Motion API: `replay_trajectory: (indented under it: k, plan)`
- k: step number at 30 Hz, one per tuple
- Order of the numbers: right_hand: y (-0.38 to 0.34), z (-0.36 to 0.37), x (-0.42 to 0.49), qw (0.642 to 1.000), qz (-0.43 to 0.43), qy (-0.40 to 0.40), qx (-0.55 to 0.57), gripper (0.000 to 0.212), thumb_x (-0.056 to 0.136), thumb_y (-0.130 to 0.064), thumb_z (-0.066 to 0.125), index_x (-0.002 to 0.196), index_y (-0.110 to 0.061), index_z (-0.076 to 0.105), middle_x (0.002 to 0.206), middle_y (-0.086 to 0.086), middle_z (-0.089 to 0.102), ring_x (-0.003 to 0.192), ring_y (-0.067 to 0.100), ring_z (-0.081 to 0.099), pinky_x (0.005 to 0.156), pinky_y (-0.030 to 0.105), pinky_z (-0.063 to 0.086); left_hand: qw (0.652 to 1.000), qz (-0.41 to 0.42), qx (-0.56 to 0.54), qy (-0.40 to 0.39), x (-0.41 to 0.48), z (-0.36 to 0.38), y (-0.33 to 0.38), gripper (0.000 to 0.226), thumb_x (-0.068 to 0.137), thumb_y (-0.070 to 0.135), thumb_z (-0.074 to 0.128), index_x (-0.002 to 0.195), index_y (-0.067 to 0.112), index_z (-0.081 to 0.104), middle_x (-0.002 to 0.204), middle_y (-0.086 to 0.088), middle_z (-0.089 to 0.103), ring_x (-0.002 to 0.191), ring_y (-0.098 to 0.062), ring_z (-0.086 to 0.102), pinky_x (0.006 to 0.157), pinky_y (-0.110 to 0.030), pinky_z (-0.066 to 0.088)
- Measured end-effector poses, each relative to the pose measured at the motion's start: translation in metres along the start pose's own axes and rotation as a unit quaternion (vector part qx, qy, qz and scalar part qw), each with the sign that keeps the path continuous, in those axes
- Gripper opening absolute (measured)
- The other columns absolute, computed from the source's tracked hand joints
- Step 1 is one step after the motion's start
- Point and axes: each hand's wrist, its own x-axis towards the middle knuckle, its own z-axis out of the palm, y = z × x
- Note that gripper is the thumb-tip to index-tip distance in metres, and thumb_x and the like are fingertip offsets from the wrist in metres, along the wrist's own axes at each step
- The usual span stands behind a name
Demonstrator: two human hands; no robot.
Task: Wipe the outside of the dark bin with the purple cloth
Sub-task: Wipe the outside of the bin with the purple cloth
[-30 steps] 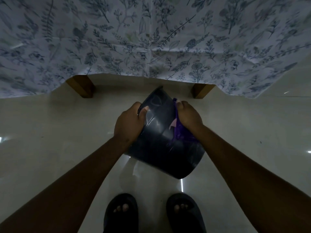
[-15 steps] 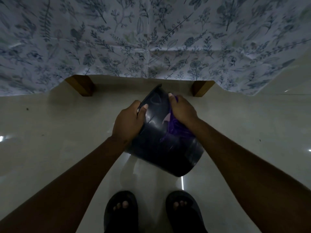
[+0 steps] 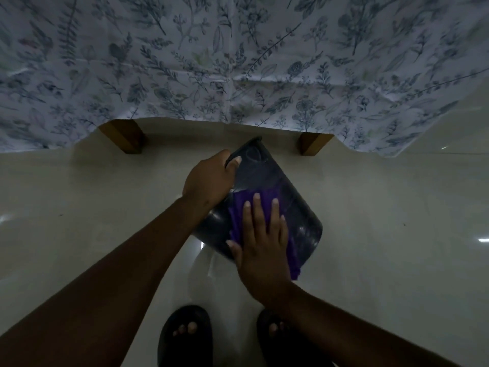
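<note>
View from my head, looking down. At centre, the dark, glossy plastic bin with rounded corners (image 3: pixel 267 178) is held tilted above the pale polished tile floor (image 3: pixel 397 221), its rim end toward 12 o'clock and its base end toward 5 o'clock. My left hand (image 3: pixel 209 181), at 9 o'clock of the bin, grips the rim edge, fingers curled round the side and thumb lying on the outer wall. My right hand (image 3: pixel 262 242) lies flat with fingers spread, palm pressing the crumpled purple cloth (image 3: pixel 238 210) against the bin's outer wall; the cloth shows beyond the fingertips toward 12 o'clock and trails off the bin's lower edge at 5 o'clock. At 12 o'clock hangs a white tablecloth with a blue leaf print (image 3: pixel 238 62), two brown wooden legs (image 3: pixel 124 137) showing below its hem. At 6 o'clock stand my feet in black open-toed slippers (image 3: pixel 185 337)
</note>
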Motion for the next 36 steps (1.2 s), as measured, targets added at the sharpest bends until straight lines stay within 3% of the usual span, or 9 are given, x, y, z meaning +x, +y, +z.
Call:
replay_trajectory:
  k: [4,9,13,16,19,22,27,31,36]
  plan:
    - [0.010,-0.013,0.037,0.997,0.033,0.016,0.072,0.068,0.099,-0.056,0.017,0.154,-0.018,0.010,0.163,0.005,0.008,0.150,0.028,0.000,0.119,0.048,0.009,1.000,0.014,-0.021,-0.007,-0.009,0.000,-0.009,0.035,0.100,0.042,0.037,0.084,0.015,0.053,0.074,-0.003,0.061,0.068,-0.019,0.058,0.061,-0.032,0.044]
    - [0.049,-0.033,0.118,0.968,0.168,0.017,0.184,0.052,0.099,-0.054,0.024,0.131,-0.020,0.048,0.129,0.008,0.057,0.116,0.030,0.056,0.098,0.044,0.041,1.000,0.023,-0.010,0.000,-0.007,-0.002,-0.004,0.033,0.100,0.041,0.039,0.077,0.018,0.045,0.064,0.003,0.052,0.061,-0.018,0.051,0.055,-0.030,0.032]
    - [0.078,-0.027,0.143,0.928,0.239,-0.102,0.268,0.058,0.100,-0.056,0.019,0.126,-0.017,0.053,0.126,0.014,0.059,0.115,0.034,0.056,0.099,0.045,0.041,1.000,-0.006,0.003,0.001,-0.005,0.000,-0.003,0.034,0.099,0.043,0.039,0.077,0.019,0.044,0.063,0.006,0.051,0.061,-0.015,0.050,0.054,-0.030,0.032]
    - [0.061,-0.024,0.117,0.960,0.208,-0.010,0.189,0.054,0.099,-0.053,0.025,0.130,-0.016,0.049,0.128,0.013,0.058,0.116,0.034,0.055,0.098,0.046,0.042,0.999,-0.037,0.011,-0.006,-0.001,0.002,-0.003,0.035,0.099,0.045,0.038,0.082,0.017,0.049,0.074,0.000,0.056,0.070,-0.021,0.054,0.062,-0.030,0.035]
    - [0.030,-0.023,0.061,0.988,0.101,0.020,0.113,0.066,0.099,-0.053,0.026,0.152,-0.014,0.021,0.159,0.010,0.023,0.147,0.033,0.019,0.117,0.047,0.020,0.999,-0.049,0.011,-0.018,0.008,0.004,0.005,0.032,0.098,0.045,0.038,0.082,0.021,0.049,0.079,0.000,0.057,0.075,-0.022,0.055,0.065,-0.031,0.035]
    - [0.008,-0.009,0.021,0.999,0.014,0.018,0.033,0.074,0.097,-0.058,0.026,0.155,-0.014,0.009,0.163,0.009,0.004,0.149,0.034,-0.001,0.118,0.049,0.005,0.999,-0.036,0.007,-0.028,0.014,0.005,0.013,0.028,0.099,0.044,0.036,0.088,0.023,0.052,0.086,-0.002,0.060,0.080,-0.022,0.056,0.068,-0.030,0.036]
    - [0.020,-0.024,0.059,0.992,0.055,0.039,0.103,0.066,0.099,-0.054,0.028,0.153,-0.016,0.022,0.160,0.007,0.022,0.148,0.030,0.016,0.118,0.046,0.018,1.000,-0.016,-0.006,-0.016,0.007,0.005,0.010,0.035,0.100,0.041,0.036,0.102,0.015,0.059,0.100,-0.009,0.066,0.091,-0.026,0.061,0.075,-0.033,0.045]
    - [0.049,-0.033,0.123,0.979,0.127,0.005,0.161,0.058,0.097,-0.058,0.026,0.135,-0.020,0.047,0.134,0.008,0.055,0.117,0.031,0.055,0.097,0.045,0.043,0.998,-0.044,-0.015,-0.031,0.008,0.001,0.018,0.034,0.100,0.038,0.039,0.104,0.011,0.058,0.100,-0.009,0.064,0.087,-0.023,0.057,0.071,-0.030,0.039]
    - [0.074,-0.029,0.155,0.960,0.155,-0.087,0.216,0.064,0.090,-0.068,0.021,0.123,-0.024,0.054,0.123,0.008,0.060,0.109,0.031,0.058,0.096,0.047,0.044,0.989,-0.042,-0.124,-0.065,-0.017,-0.018,0.011,0.019,0.098,0.033,0.048,0.106,0.018,0.055,0.091,0.003,0.062,0.079,-0.009,0.060,0.067,-0.024,0.044]
